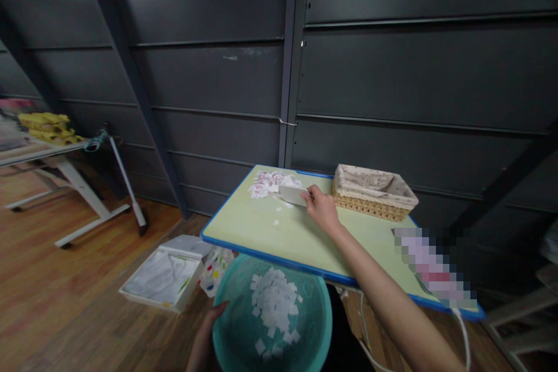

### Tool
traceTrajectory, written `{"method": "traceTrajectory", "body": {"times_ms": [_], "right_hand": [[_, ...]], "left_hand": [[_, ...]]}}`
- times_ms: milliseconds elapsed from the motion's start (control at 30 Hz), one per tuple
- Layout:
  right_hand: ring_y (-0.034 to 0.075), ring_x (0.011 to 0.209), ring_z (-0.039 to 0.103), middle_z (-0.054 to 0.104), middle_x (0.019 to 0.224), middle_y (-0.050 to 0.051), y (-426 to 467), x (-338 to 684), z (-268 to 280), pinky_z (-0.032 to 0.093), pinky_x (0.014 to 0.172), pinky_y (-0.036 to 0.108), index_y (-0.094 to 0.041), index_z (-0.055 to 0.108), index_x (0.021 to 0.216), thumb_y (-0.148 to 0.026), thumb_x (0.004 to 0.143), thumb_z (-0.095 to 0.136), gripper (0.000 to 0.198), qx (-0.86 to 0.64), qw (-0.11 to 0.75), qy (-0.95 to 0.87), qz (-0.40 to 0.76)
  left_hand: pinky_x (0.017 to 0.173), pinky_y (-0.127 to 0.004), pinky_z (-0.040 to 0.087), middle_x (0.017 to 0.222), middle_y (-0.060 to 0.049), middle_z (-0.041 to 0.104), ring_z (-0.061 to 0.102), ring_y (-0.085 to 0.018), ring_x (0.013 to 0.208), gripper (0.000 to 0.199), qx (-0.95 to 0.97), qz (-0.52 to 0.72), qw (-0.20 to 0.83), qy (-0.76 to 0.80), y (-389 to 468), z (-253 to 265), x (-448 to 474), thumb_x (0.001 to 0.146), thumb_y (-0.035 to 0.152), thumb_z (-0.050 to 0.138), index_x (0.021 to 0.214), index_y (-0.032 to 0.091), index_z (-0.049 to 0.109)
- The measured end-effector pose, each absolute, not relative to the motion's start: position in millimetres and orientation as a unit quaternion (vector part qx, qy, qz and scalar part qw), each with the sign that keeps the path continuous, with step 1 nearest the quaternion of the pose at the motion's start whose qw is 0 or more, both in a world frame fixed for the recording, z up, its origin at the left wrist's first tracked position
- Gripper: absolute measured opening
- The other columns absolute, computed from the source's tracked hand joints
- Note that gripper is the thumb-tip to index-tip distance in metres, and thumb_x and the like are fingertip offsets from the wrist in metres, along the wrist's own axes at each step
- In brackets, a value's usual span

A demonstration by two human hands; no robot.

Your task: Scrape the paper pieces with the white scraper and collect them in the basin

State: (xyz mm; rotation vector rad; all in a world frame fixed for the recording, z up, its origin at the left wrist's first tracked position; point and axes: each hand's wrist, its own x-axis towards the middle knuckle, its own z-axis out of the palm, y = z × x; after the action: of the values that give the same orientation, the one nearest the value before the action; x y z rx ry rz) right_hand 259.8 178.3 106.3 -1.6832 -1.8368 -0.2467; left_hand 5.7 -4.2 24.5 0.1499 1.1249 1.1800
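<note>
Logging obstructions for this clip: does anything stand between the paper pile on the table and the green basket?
Nothing bulky is visible between the paper pile and the green basket: only a few loose pieces and the table's blue edge. The right hand holds a card near the pile.

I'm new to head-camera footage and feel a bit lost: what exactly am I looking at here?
There is no machine, just a person's two bare hands. The single picture comes from a camera worn on their head, looking forward and down. The right hand holds a thin pale card beside a pile of small, paper-like pieces on the table. The left hand grips a teal basket containing white squares. Also on the table are a cloth-lined wicker basket and a pixelated item.
</note>
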Motion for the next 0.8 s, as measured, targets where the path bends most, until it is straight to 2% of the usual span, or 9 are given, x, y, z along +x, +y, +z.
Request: {"method": "traceTrajectory", "body": {"times_ms": [67, 233, 433, 800], "right_hand": [[0.021, 0.067, 0.063, 0.071, 0.077, 0.007, 178.0, 257.2, 108.8, 0.028, 0.056, 0.026, -0.019, 0.059, 0.097, -0.03, 0.093, 0.042, 0.021, -0.639, 0.298, -0.703, -0.094], [0.021, 0.066, 0.064, 0.071, 0.077, 0.008, 173.3, 255.1, 116.1, 0.027, 0.056, 0.027, -0.018, 0.06, 0.098, -0.03, 0.093, 0.041, 0.022, -0.635, 0.293, -0.707, -0.107], [0.021, 0.064, 0.063, 0.071, 0.074, 0.008, 168.5, 251.5, 118.6, 0.026, 0.054, 0.027, -0.019, 0.06, 0.097, -0.029, 0.091, 0.043, 0.021, -0.63, 0.277, -0.716, -0.119], [0.021, 0.063, 0.063, 0.07, 0.072, 0.007, 152.7, 254.4, 117.5, 0.031, 0.056, 0.026, -0.018, 0.06, 0.092, -0.028, 0.089, 0.045, 0.018, -0.614, 0.309, -0.721, -0.084]], "left_hand": [[0.097, -0.049, 0.048, 0.085, -0.013, 0.08, 0.066, -0.034, 0.105, 0.078, 0.069, 0.523, 0.687, 0.5, -4.3, 22.0, 4.8, 0.075, 0.029, 0.064, 0.143, 0.005, 0.033], [0.1, -0.05, 0.046, 0.081, -0.012, 0.08, 0.07, -0.035, 0.095, 0.08, 0.081, 0.514, 0.677, 0.52, -3.1, 17.0, 3.8, 0.074, 0.024, 0.065, 0.143, 0.002, 0.031], [0.097, -0.049, 0.049, 0.083, -0.01, 0.08, 0.071, -0.033, 0.094, 0.078, 0.066, 0.517, 0.693, 0.497, -5.6, 21.4, 3.1, 0.076, 0.027, 0.064, 0.144, 0.004, 0.031], [0.091, -0.049, 0.052, 0.08, -0.009, 0.08, 0.072, -0.034, 0.092, 0.079, 0.057, 0.525, 0.684, 0.503, -6.7, 30.7, 6.3, 0.073, 0.025, 0.067, 0.142, 0.007, 0.034]]}}
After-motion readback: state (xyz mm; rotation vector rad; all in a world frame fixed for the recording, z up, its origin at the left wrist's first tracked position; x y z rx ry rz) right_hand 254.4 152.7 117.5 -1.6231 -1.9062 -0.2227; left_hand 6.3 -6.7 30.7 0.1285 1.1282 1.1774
